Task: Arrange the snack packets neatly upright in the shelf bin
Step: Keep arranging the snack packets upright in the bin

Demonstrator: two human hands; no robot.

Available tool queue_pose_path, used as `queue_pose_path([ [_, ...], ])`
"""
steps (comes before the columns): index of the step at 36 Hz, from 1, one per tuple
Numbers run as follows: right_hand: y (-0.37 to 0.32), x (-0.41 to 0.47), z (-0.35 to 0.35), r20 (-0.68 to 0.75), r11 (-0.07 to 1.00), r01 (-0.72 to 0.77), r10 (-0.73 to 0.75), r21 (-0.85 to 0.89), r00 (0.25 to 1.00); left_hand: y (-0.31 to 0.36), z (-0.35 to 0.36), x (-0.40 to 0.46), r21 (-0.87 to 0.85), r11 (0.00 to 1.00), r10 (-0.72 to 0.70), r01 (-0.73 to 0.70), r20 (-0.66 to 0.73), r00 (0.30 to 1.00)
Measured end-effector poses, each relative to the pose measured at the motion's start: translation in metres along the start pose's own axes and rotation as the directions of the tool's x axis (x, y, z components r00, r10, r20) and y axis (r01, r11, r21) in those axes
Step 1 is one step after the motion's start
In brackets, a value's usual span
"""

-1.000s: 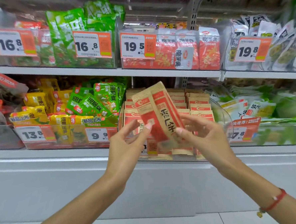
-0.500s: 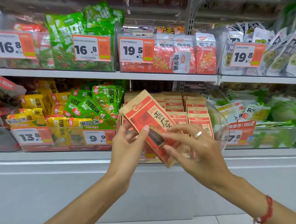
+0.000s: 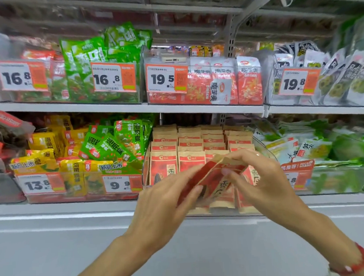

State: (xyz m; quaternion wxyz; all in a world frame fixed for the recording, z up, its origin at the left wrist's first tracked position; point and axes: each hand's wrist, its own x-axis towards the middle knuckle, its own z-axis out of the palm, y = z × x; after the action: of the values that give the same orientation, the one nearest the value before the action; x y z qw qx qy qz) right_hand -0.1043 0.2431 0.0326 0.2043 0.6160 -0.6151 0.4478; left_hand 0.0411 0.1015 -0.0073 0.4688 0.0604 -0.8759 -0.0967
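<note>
Tipped flatter now, your red-and-kraft paper snack packet [image 3: 214,179] heads binward.
Both hands pinch it, left hand [image 3: 166,205] at 8 o'clock, right hand [image 3: 258,176] at 2; crooked entry could topple the upright rows [image 3: 190,143].

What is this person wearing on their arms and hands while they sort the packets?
Both forearms are bare, with no sleeves in view. The right hand has a thin pale ring on one finger, and a red cord bracelet circles that wrist. The left hand shows no jewellery from this angle.

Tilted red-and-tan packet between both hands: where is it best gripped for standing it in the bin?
Probably pinch the tilted packet at its tan top seal, from above; that flat crimped edge faces up under the right hand, leaving the bottom free to drop into the bin.
</note>
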Motion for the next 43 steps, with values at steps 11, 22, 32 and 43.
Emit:
queue_pose_path([
  [11,0.054,0.026,-0.015,-0.107,0.892,0.073,-0.134,-0.447,0.985,-0.083,0.035,-0.008,0.382,0.918,-0.149,0.110,0.074,0.986],
  [22,0.095,0.034,0.015,0.409,0.901,-0.109,0.295,-0.420,0.863,-0.097,0.042,0.000,0.328,0.906,-0.298,0.268,0.045,0.953],
  [32,0.107,0.040,0.017,0.454,0.856,-0.216,0.444,-0.470,0.773,-0.091,0.034,0.001,0.351,0.879,-0.370,0.322,0.075,0.926],
  [43,0.125,0.082,0.043,0.532,0.736,-0.173,0.611,-0.654,0.587,-0.089,0.038,0.001,0.334,0.864,-0.423,0.377,0.075,0.903],
])
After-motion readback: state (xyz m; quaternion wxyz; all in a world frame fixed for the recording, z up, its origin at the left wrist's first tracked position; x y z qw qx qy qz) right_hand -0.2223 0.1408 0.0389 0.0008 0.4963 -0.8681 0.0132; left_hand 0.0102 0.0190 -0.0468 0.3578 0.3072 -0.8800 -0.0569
